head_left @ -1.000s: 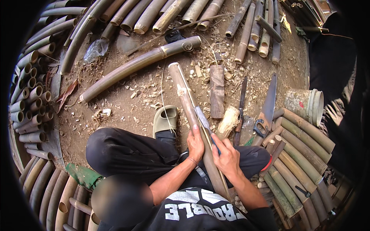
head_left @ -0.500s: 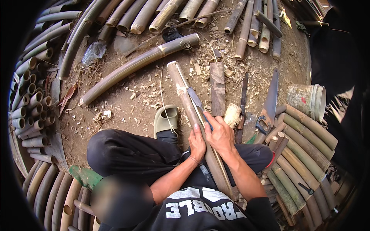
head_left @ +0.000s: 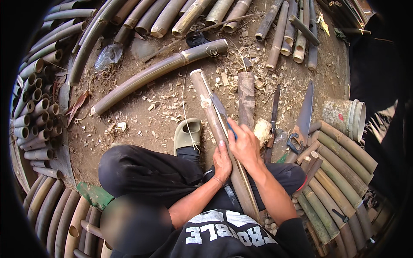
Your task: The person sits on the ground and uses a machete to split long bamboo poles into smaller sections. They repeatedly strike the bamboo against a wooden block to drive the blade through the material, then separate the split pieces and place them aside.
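Note:
A long brown bamboo pole slants across my lap, its far end over the dirt floor. Its right side shows a pale strip of cut wood. My left hand is closed around the pole, thumb on top. My right hand grips the blue handle of a knife, whose grey blade lies along the pole's right edge. Right of my hands sit a pale chopped wood block, a dark long-bladed tool and a handsaw. A flat brown wood piece lies beyond the knife.
Another bamboo pole lies on the floor ahead. Bamboo is stacked at the left, along the far side and at the right. A dirty white bucket lies tipped at the right. Wood chips litter the ground.
The knife and my right hand have slid slightly farther along the pole, away from my body. My left hand keeps its hold on the pole. The whole view has shifted a little.

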A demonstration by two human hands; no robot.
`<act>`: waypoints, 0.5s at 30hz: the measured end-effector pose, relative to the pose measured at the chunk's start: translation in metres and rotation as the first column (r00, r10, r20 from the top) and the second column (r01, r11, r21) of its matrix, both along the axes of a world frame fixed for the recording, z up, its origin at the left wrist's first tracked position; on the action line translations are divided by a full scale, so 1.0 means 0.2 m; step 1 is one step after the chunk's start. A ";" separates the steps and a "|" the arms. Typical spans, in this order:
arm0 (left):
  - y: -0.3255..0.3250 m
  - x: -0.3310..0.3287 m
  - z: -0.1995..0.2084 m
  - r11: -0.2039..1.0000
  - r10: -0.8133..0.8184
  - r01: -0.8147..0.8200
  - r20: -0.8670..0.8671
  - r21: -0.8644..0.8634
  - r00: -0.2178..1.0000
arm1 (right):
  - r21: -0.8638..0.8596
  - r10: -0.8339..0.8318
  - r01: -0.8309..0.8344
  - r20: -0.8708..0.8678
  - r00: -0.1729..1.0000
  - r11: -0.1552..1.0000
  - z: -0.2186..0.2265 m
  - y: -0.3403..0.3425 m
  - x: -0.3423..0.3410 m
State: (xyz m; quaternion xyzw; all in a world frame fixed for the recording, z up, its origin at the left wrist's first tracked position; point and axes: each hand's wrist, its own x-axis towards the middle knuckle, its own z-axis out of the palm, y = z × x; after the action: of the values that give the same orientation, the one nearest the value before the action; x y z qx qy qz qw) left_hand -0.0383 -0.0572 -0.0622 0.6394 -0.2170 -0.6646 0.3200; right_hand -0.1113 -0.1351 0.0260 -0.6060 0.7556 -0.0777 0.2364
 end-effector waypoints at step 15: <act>-0.05 0.05 0.06 0.964 0.186 -0.086 -0.409 0.252 0.894 | 0.226 -0.369 0.298 0.419 0.830 0.927 0.20 -0.07 -0.08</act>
State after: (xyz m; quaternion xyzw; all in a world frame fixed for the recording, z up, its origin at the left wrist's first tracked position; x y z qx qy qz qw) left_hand -0.0283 -0.0675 -0.0495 0.5237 -0.0182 -0.7850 0.3304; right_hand -0.1267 -0.1496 0.0663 -0.4096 0.7769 -0.1999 0.4344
